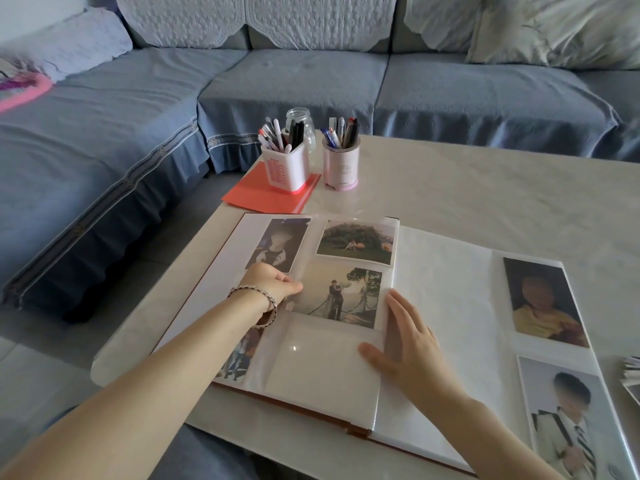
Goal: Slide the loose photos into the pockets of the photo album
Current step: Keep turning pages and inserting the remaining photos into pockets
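Note:
The photo album point(446, 306) lies open on the table. On its left page my left hand point(273, 282), with a bracelet on the wrist, pinches the left edge of a photo of a standing figure point(339, 296) that sits partly under the clear pocket film. My right hand point(405, 344) lies flat with straight fingers on the page near the spine, beside an empty pocket point(311, 358). Above are a portrait photo point(280, 244) and a landscape photo point(356, 242). Two portraits point(543, 303) point(571, 420) fill the right page. My left arm partly covers another photo point(239, 355).
Two pen holders point(285, 168) point(341, 164) and a glass jar point(299, 121) stand at the table's far left, on and beside a red folder point(256, 195). A stack of loose photos point(632, 375) pokes in at the right edge. A blue sofa surrounds the table.

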Motion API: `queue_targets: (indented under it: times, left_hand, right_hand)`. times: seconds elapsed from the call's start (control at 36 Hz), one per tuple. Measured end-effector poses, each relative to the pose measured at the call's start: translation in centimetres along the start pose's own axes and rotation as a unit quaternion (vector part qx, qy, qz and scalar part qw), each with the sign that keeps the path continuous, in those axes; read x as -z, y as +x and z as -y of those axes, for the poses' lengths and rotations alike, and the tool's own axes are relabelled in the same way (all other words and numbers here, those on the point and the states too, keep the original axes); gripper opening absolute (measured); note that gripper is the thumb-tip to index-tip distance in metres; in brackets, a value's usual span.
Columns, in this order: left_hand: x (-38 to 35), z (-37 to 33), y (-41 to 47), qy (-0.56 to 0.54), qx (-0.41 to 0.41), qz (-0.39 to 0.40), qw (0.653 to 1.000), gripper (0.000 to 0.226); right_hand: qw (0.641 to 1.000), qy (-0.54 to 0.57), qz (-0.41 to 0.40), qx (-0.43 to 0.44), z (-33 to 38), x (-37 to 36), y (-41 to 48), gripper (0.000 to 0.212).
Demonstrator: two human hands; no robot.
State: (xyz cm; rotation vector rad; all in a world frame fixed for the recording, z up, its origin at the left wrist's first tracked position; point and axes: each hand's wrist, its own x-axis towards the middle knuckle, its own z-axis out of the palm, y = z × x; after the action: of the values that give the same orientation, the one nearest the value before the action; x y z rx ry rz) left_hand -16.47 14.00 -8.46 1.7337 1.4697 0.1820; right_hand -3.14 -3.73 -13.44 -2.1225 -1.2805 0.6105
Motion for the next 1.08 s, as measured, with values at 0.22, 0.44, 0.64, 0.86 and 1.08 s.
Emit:
queue_targets:
  times: [0.22, 0.44, 0.64, 0.86, 1.08]
  left_hand:
    - [0.4, -0.5, -1.4, -0.008, -0.132, -0.122, 0.984, 0.015]
    - [0.8, -2.9, -3.1, 0.027, -0.269, -0.215, 0.939, 0.012]
    - [0.6, -3.2, -3.1, 0.045, -0.388, -0.254, 0.885, 0.012]
    - [0.6, -3.2, -3.5, 0.008, -0.406, -0.195, 0.893, 0.013]
    - [0.7, -3.4, -3.1, -0.028, -0.366, -0.147, 0.918, 0.014]
  right_hand:
    - [0.998, 0.064, 0.020, 0.002, 0.5, 0.9, -0.2, 0.092]
    - [0.993, 0.111, -0.018, 0.017, 0.6, 1.2, 0.2, 0.082]
    - [0.992, 0.117, -0.026, 0.026, 0.1, 0.7, 0.1, 0.081]
    - [0.992, 0.123, -0.019, 0.025, -0.3, 0.9, 0.3, 0.079]
    - [0.995, 0.046, -0.031, 0.081, 0.9, 2.8, 1.2, 0.066]
